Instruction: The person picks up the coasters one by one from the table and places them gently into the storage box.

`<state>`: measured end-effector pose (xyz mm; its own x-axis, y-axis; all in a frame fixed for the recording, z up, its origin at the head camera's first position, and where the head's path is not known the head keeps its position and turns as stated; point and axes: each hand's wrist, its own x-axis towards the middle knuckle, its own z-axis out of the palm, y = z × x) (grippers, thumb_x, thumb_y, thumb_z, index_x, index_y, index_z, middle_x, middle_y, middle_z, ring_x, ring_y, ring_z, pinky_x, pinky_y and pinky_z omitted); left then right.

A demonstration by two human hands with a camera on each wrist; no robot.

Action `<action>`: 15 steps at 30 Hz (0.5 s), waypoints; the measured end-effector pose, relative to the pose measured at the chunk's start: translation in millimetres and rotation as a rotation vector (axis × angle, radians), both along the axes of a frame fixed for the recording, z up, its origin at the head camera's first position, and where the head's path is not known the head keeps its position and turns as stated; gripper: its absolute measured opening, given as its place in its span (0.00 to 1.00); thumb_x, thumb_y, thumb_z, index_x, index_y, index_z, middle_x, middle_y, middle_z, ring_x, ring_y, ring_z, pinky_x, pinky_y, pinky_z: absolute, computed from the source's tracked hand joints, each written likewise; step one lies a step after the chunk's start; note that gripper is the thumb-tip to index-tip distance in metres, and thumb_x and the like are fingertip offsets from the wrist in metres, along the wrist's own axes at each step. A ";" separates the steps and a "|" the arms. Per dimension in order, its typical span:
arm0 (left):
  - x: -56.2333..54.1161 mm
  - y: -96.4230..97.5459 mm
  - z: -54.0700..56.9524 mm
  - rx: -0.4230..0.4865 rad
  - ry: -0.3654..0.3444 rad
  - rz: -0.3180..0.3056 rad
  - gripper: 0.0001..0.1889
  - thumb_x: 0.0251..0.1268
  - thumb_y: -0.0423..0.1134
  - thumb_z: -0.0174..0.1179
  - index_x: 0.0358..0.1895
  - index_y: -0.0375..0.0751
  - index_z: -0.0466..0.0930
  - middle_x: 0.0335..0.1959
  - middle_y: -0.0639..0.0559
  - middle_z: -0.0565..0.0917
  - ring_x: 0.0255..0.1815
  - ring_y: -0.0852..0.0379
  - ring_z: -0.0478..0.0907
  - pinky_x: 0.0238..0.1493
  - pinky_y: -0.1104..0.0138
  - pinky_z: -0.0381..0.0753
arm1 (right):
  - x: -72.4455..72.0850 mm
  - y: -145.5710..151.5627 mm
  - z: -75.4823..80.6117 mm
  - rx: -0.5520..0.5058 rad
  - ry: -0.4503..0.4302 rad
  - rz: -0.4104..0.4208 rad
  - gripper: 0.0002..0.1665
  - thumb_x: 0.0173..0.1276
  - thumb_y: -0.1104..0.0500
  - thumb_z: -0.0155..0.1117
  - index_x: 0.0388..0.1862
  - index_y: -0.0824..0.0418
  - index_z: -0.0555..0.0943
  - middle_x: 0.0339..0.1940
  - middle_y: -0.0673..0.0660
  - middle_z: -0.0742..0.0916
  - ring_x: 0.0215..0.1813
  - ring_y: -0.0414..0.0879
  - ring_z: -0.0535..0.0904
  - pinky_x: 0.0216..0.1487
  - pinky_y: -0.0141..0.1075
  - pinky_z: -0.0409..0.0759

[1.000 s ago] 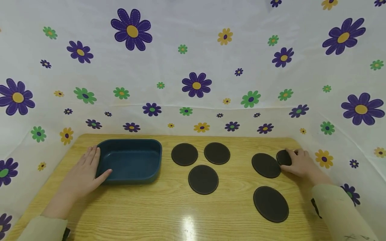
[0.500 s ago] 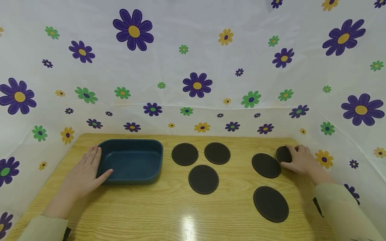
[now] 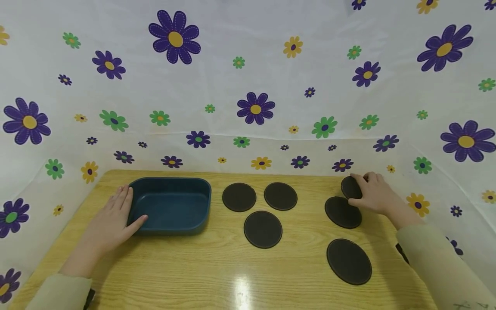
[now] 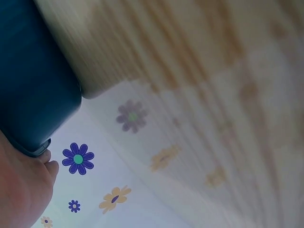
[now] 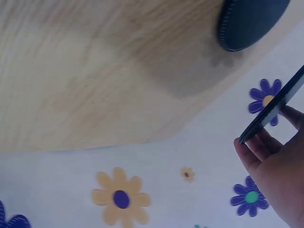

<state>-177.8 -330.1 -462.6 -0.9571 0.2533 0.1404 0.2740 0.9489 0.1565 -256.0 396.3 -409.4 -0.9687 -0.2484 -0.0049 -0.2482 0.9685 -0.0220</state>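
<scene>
In the head view my right hand [image 3: 373,192] pinches a round black coaster [image 3: 350,187] by its edge, thumb on the near side and fingers on the far side. The right wrist view shows this held coaster [image 5: 273,108] edge-on, tilted and raised off the table. Just below it in the head view a second black coaster [image 3: 342,212] lies flat, and another coaster [image 3: 349,261] lies nearer the front. My left hand [image 3: 110,221] rests along the left side of a dark blue rectangular tub [image 3: 170,232], fingers straight, thumb over its front rim.
Three more black coasters lie mid-table: one back left [image 3: 239,197], one back right [image 3: 280,196] and one in front [image 3: 263,229]. The wooden table [image 3: 186,275] is bordered at the back and sides by a white flower-print cloth [image 3: 217,82].
My right hand has lifted its coaster off the table and moved it left, towards the back, over the edge of the neighbouring coaster. My left hand stays at the tub.
</scene>
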 end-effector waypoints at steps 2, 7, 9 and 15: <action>-0.7 -0.6 -0.7 0.001 0.003 0.001 0.53 0.80 0.63 0.52 0.83 0.21 0.42 0.84 0.21 0.48 0.88 0.27 0.43 0.90 0.49 0.32 | -2.0 -8.1 5.1 0.016 0.007 0.021 0.54 0.65 0.40 0.69 0.78 0.73 0.65 0.62 0.84 0.73 0.60 0.78 0.71 0.58 0.72 0.76; -1.7 -2.0 -1.6 0.002 0.028 -0.003 0.52 0.80 0.63 0.53 0.83 0.19 0.44 0.84 0.20 0.51 0.87 0.26 0.46 0.90 0.50 0.32 | -5.2 -29.5 18.4 0.041 0.009 0.058 0.53 0.64 0.40 0.68 0.80 0.69 0.65 0.64 0.84 0.72 0.63 0.78 0.72 0.56 0.71 0.80; -1.6 -2.2 -2.0 0.001 0.033 -0.005 0.52 0.80 0.62 0.53 0.83 0.19 0.44 0.83 0.20 0.51 0.87 0.26 0.46 0.91 0.50 0.32 | -5.8 -38.1 23.0 0.049 0.001 0.066 0.54 0.65 0.40 0.68 0.81 0.67 0.64 0.65 0.84 0.72 0.65 0.78 0.71 0.55 0.71 0.81; -0.9 -1.1 -1.7 -0.005 0.013 -0.004 0.52 0.81 0.63 0.52 0.83 0.20 0.43 0.84 0.20 0.50 0.87 0.26 0.45 0.90 0.48 0.34 | -6.7 -63.1 31.8 0.040 0.017 0.123 0.54 0.64 0.40 0.68 0.81 0.67 0.64 0.64 0.82 0.73 0.65 0.77 0.71 0.59 0.70 0.80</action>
<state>-178.8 -331.2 -464.3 -0.9541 0.2583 0.1516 0.2803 0.9485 0.1478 -262.7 333.2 -377.6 -0.9308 -0.3655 -0.0008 -0.3655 0.9306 0.0211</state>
